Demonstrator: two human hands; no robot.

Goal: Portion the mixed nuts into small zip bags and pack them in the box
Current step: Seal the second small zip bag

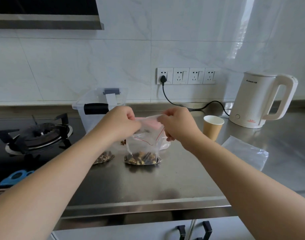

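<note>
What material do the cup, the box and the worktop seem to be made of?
Cup: likely paper, matte brown outside, white inside. Box: clear plastic, since things show through it; the black clips look like plastic too. Worktop: probably stainless steel, brushed grey with dull reflections.

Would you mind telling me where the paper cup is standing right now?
In the head view, the paper cup stands upright on the steel counter, right of the hands, between the right hand and the white kettle.

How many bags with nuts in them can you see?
2: the clear plastic zip bag both hands hold at its top, and another clear nut bag partly behind the left forearm. More may be hidden.
</note>
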